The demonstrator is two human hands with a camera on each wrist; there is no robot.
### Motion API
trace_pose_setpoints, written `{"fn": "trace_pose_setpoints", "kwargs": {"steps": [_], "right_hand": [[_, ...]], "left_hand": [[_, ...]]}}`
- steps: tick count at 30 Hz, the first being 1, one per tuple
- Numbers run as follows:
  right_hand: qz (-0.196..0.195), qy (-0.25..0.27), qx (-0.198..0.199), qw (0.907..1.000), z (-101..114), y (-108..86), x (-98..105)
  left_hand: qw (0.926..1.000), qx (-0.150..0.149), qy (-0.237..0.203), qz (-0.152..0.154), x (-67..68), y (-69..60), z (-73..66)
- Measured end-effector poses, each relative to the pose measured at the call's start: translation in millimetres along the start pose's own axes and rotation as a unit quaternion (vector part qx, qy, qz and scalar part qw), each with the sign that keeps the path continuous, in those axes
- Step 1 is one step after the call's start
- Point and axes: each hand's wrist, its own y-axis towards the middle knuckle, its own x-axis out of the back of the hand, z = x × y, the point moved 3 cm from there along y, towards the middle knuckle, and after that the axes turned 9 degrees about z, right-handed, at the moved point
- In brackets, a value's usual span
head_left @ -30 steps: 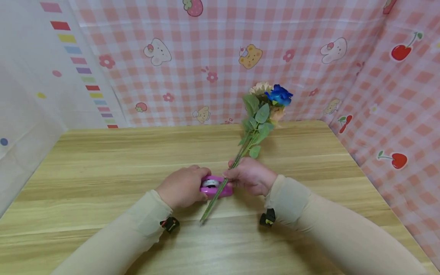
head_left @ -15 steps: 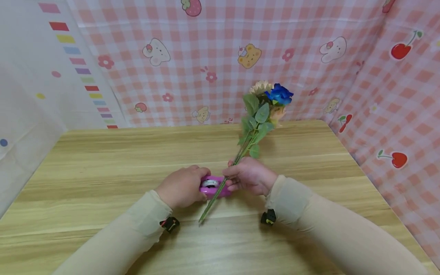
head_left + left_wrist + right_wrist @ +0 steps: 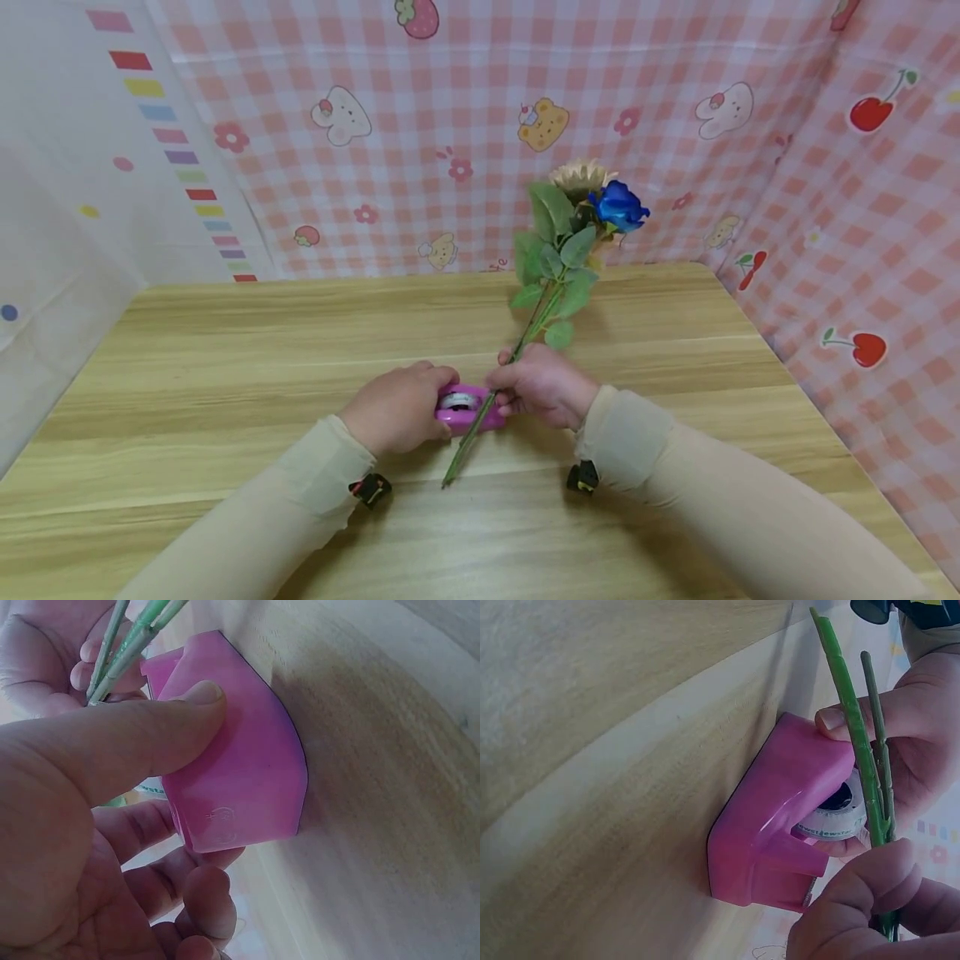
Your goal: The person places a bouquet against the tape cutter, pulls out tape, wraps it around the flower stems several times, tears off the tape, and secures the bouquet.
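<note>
A pink tape dispenser [image 3: 468,417] with a roll of tape [image 3: 832,814] in it stands on the table. My left hand [image 3: 401,408] grips its left end, thumb on the near side and fingers on the far side, as the left wrist view shows. My right hand [image 3: 547,385] pinches the green stems [image 3: 480,417] of a bunch of artificial flowers just above the dispenser's right end. The bunch tilts up to the right, with a blue rose [image 3: 621,207], a cream bloom [image 3: 581,179] and green leaves [image 3: 551,212]. The stem ends pass over the dispenser toward me.
The wood-grain table [image 3: 247,358] reaches back to a pink checked cloth [image 3: 420,208]. Another checked cloth [image 3: 832,283] hangs on the right, and a white cloth [image 3: 67,208] on the left.
The bunch has turned slightly in my right hand; its heads shifted a little up and right, and the stem ends right. My left hand keeps its grip on the dispenser.
</note>
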Motion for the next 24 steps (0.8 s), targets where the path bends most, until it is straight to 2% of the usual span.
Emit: {"fn": "trace_pose_setpoints", "kwargs": {"steps": [7, 24], "right_hand": [[0.001, -0.02, 0.009, 0.9998, 1.8, -0.2, -1.6], [-0.017, -0.026, 0.011, 0.9995, 3.4, -0.3, -4.3]], "left_hand": [[1.0, 0.001, 0.003, -0.002, -1.0, 0.9, 0.4], [0.9999, -0.006, 0.003, -0.01, -2.9, 1.2, 2.6]]}}
